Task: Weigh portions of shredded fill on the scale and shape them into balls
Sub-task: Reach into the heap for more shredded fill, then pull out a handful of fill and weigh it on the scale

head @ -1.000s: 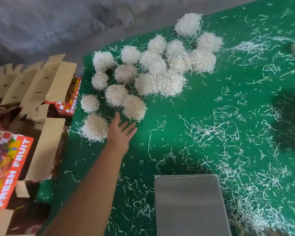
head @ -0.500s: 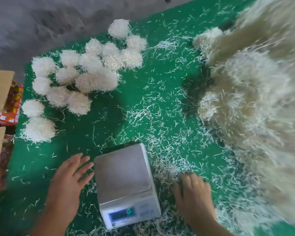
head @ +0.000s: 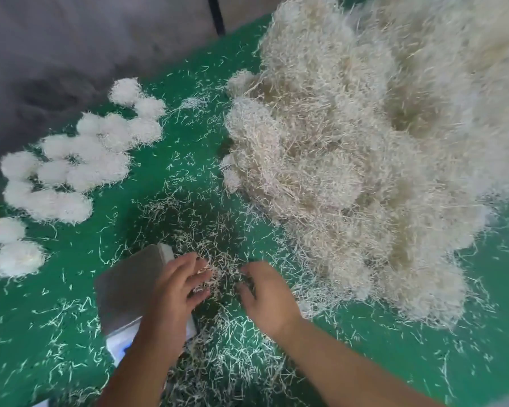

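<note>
We look down on a green mat (head: 394, 348) littered with pale shredded strands. Our left hand (head: 174, 292) reaches across the right edge of the scale (head: 127, 292), its fingers spread and fairly straight, the tips resting among the loose shreds (head: 218, 277) just beside the platform. Our right hand (head: 266, 292) lies opposite it, palm down, its fingers bent down into the same patch of strands; we cannot tell whether they have actually pinched any, since the fingertips are buried and a little blurred. The two hands are near each other but not touching, with the thin scatter of shreds between them.

The scale's grey platform is bare apart from our left hand passing over it, and its white front shows below the left wrist, the display mostly hidden.

To the right and beyond the hands rises the big heap of shredded fill (head: 365, 160), its foot near our right hand. Well off to the left sit the finished balls (head: 80, 165), a cluster of white, fuzzy rounds touching one another, with two more (head: 12, 245) nearer the left edge. A grey wall (head: 71, 39) borders the mat at the far side.
</note>
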Demonstrator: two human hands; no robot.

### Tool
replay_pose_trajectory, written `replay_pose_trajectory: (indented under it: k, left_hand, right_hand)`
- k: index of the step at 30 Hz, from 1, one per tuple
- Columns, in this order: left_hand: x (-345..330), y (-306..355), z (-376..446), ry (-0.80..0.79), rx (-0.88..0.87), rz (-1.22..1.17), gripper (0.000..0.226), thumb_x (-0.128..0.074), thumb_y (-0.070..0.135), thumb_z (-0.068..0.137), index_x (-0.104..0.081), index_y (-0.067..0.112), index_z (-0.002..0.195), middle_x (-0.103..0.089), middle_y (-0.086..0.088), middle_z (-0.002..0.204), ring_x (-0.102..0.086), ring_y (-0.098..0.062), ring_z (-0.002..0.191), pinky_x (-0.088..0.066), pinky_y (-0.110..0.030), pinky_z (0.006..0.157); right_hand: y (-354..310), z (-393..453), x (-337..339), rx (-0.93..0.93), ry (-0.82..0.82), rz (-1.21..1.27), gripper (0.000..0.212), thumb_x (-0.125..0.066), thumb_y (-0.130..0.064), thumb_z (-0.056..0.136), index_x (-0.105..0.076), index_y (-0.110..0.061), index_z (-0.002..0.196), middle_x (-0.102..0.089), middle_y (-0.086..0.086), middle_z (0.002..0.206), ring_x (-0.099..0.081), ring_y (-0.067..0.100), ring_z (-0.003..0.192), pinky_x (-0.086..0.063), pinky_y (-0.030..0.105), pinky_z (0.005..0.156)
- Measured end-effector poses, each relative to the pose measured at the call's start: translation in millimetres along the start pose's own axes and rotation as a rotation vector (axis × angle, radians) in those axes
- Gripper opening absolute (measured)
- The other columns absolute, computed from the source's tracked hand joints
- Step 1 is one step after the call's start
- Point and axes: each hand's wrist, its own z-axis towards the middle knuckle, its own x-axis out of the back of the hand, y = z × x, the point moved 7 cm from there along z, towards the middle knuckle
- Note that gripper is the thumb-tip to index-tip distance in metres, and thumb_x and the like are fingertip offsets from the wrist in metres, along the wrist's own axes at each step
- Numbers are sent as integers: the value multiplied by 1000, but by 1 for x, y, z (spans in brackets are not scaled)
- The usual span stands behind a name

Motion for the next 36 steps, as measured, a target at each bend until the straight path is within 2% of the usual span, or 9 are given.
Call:
replay_pose_trajectory:
  k: [4, 9, 13, 16, 20, 23, 29, 34, 36]
  left_hand:
    - [-74, -1, -27, -86, 11, 37, 48, -70, 44, 87, -64, 22, 129, -77, -1, 117, -75, -23, 105, -57, -47, 85]
    - [-144, -16, -62, -174, 68, 96, 30, -65, 34, 99, -66, 21, 126, -77, -2, 115, -75, -23, 103, -59, -45, 85]
    - [-171, -26, -96, -207, 103, 166, 26, -64, 29, 101, -66, 19, 125, -77, -6, 111, -75, -28, 102, -60, -51, 90]
    - [-173, -33, -117, -202, 126, 231, 26, -63, 32, 101, -65, 20, 124, -77, -6, 112, -74, -29, 105, -59, -53, 94]
    - [-160, -35, -128, -156, 108, 298, 20, -59, 18, 105, -66, 18, 123, -78, -4, 110, -76, -24, 100, -62, -48, 88]
    - [-148, -36, -129, -105, 137, 268, 21, -57, 21, 105, -66, 16, 124, -79, -2, 109, -75, -27, 103, -60, -53, 91]
    - [-157, -33, -125, -56, 248, 191, 38, -69, 45, 89, -69, 23, 120, -73, -7, 119, -70, -27, 109, -64, -48, 79]
    - [-168, -20, -135, -136, 371, 33, 28, -58, 33, 105, -63, 25, 132, -56, -17, 146, -74, -19, 100, -64, -34, 73]
    - [-165, -11, -135, -152, 420, -160, 49, -44, 45, 111, -60, 11, 141, -56, -26, 147, -72, -30, 115, -62, -46, 82]
  right_hand:
    - [7, -27, 77, 15, 170, 5, 23, -56, -35, 104, -58, -41, 126, -58, -20, 118, -59, -2, 103, -54, 15, 93]
    - [32, -65, 168, -53, 405, -254, 26, -62, -40, 97, -61, -38, 122, -53, -21, 118, -48, 3, 113, -45, 30, 102]
    - [77, -80, 181, -328, 114, -309, 71, -72, -41, 92, -38, -37, 154, -43, 4, 154, -47, 25, 140, -49, 50, 112]
    - [99, -83, 177, -438, -27, -321, 87, -72, -24, 91, -20, -39, 160, -41, 11, 155, -48, 29, 138, -52, 51, 109]
    - [114, -71, 176, -500, -24, -248, 54, -53, -11, 100, -43, -34, 147, -67, 4, 117, -70, 22, 96, -64, 42, 84]
    - [101, -64, 174, -476, -52, -120, 54, -45, 0, 95, -61, -31, 136, -74, 2, 113, -73, 15, 84, -67, 36, 73]
    - [39, -70, 162, -331, -86, 87, 31, -56, -20, 95, -66, -28, 123, -66, -12, 97, -62, 0, 68, -49, 16, 55]
    - [-19, -90, 160, -230, -121, 331, 25, -58, -13, 89, -70, -23, 108, -74, 0, 85, -58, 2, 53, -54, 19, 49]
    - [-39, -95, 161, -178, -179, 359, 22, -59, -13, 90, -71, -19, 107, -75, 2, 87, -63, 5, 60, -63, 28, 56]
